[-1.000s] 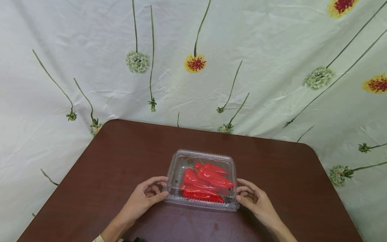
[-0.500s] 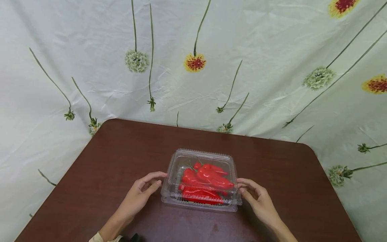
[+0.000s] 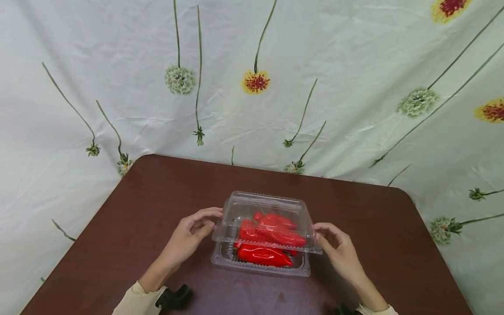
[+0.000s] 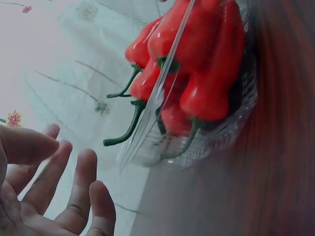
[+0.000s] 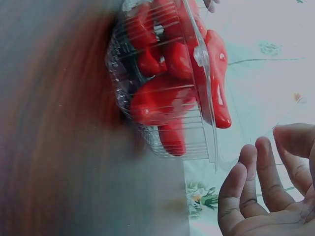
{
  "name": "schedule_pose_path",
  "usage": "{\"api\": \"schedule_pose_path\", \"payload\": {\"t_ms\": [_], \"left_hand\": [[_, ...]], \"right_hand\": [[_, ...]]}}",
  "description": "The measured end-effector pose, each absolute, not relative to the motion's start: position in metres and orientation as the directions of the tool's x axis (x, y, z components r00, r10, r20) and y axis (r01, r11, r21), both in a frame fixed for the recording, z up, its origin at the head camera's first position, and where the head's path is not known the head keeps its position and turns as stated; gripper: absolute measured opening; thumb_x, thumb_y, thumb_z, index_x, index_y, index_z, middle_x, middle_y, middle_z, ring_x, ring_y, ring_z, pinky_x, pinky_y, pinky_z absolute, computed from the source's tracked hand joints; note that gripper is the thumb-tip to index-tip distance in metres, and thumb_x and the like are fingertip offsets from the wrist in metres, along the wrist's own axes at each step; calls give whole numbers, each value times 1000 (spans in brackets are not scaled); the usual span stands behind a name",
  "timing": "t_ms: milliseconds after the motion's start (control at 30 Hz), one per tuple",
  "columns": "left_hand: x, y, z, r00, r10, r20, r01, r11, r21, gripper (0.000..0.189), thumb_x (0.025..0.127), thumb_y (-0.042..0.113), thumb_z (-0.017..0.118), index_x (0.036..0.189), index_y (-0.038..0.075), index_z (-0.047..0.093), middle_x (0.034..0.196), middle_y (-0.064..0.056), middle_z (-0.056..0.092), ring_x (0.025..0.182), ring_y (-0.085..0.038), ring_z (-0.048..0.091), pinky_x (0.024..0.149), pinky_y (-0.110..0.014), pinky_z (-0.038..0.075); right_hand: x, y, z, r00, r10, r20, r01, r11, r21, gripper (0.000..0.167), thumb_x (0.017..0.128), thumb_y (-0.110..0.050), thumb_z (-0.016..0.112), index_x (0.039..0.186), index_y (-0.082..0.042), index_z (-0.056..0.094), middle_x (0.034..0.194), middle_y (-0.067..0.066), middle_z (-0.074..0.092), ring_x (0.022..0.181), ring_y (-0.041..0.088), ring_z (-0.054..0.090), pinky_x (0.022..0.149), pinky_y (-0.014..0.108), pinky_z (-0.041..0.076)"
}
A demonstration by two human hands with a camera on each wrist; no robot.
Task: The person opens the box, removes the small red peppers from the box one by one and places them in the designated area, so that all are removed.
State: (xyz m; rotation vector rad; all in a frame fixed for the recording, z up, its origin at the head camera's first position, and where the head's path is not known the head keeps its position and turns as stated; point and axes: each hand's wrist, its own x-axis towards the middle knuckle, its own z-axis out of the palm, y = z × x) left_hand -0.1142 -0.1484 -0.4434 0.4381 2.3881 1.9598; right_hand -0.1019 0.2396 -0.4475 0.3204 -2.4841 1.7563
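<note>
A clear plastic clamshell box (image 3: 261, 270) stands on the table, holding several red peppers (image 3: 264, 255) with green stems. Its hinged lid (image 3: 271, 247) is tilted up at the front, with a gap above the base. At the lid's left side edge, my left hand (image 3: 189, 236) holds it between thumb and curved fingers. On the opposite side, my right hand (image 3: 341, 253) pinches the lid near its front corner. In the left wrist view, pepper stems (image 4: 129, 129) point towards the left hand. The transparent lid edge is faint between the fingertips in both wrist views.
The dark red-brown table (image 3: 165, 188) has rounded far corners. Behind it hangs a pale cloth (image 3: 346, 109) printed with flowers. A black strap (image 3: 174, 297) sits at my left wrist, below a cream sleeve (image 3: 139, 302).
The lid's front edge has risen from the base, uncovering the front pepper. Both hands have moved upward with it, while the base has stayed in about the same place.
</note>
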Motion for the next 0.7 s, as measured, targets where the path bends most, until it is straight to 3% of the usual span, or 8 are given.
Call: {"api": "schedule_pose_path", "payload": {"t_ms": [300, 467, 700], "left_hand": [[-131, -146, -437, -965, 202, 167, 208, 198, 958, 26, 95, 9, 68, 121, 15, 69, 123, -3, 66, 89, -18, 63, 72, -26, 51], [-142, -142, -432, -970, 174, 169, 204, 210, 956, 25, 95, 11, 69, 120, 16, 69, 118, -2, 67, 95, -14, 62, 78, -24, 52], [-152, -139, -432, -974, 154, 166, 194, 191, 962, 29, 98, 8, 64, 127, 11, 67, 121, -14, 67, 105, -24, 62, 86, -23, 51]], "right_hand": [[-117, 240, -441, -961, -90, 263, -278, 302, -912, 14, 94, 0, 66, 108, -1, 68, 109, -4, 64, 96, 6, 62, 78, 20, 52], [-125, 239, -436, -968, -52, 244, -248, 313, -917, 17, 94, -4, 68, 110, 1, 68, 111, 0, 65, 99, 7, 62, 79, 20, 53], [-139, 235, -433, -979, 27, 204, -187, 288, -939, 18, 96, -6, 66, 112, 3, 67, 102, 2, 69, 95, 14, 65, 82, 20, 55]]}}
